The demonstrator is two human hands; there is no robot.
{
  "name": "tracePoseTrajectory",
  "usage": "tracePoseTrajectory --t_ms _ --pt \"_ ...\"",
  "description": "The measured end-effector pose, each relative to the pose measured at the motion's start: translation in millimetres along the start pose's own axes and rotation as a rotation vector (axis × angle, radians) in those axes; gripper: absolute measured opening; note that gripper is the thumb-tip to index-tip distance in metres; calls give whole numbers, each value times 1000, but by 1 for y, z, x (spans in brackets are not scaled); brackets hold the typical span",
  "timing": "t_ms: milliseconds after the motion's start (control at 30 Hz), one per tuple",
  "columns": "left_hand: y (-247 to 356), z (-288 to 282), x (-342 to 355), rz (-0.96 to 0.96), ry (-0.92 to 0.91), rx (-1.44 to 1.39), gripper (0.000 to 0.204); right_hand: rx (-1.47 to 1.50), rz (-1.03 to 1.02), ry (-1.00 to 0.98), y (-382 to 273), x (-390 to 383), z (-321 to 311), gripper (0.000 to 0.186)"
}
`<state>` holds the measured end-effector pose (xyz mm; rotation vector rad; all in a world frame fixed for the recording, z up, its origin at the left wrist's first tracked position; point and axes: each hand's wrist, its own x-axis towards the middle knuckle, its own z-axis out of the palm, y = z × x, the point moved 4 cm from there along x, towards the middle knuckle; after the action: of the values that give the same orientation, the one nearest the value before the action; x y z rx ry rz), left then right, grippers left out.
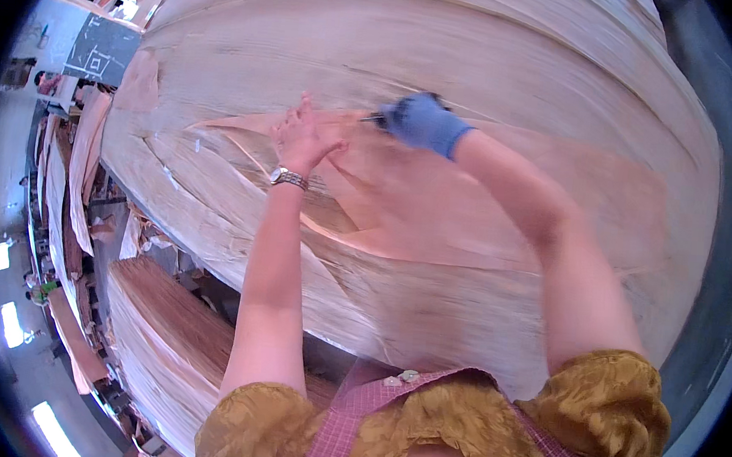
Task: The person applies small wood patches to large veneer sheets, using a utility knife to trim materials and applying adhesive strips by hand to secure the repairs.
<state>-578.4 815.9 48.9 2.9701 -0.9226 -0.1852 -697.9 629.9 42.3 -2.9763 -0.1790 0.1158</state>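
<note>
My left hand (302, 142), bare with a wristwatch (290, 177) at the wrist, presses on a thin pinkish wood veneer sheet (461, 210) with its fingers spread. To its right, my right hand (424, 124) wears a blue knit glove with dark parts and is closed around a small knife (372, 117). Only the thin metal blade shows; the handle is hidden in the glove. The blade points left toward my left hand, at the upper edge of the sheet. Below my left hand, the sheet has a split and lifted flap (347, 197).
Large pale veneer sheets (379, 38) lie layered and wavy beneath, with ragged edges. A brown and pale veneer stack (170, 304) stands at lower left. Further left are more hanging sheets (88, 171), a dark board with chalk lines (105, 47) and distant people. A grey floor strip (707, 320) runs along the right.
</note>
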Motion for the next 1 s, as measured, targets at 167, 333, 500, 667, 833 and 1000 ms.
tracePoseTrajectory --t_ms 167,333,500,667,833,1000 --pt "67 -22 -16 125 25 75 112 21 218 -53 86 -136 -4 25" --pt "256 13 -64 326 -32 -309 103 -31 198 14 102 -167 -12 21" --pt "289 36 -66 457 -2 -201 102 48 425 -143 169 -302 -33 22" --pt "433 43 -125 666 119 -367 116 9 399 42 179 -342 -31 23" --pt "472 42 -141 572 -7 -92 119 27 360 75 232 -426 -10 22" --pt "454 67 -119 605 -158 37 117 -29 623 80 258 -597 -13 21"
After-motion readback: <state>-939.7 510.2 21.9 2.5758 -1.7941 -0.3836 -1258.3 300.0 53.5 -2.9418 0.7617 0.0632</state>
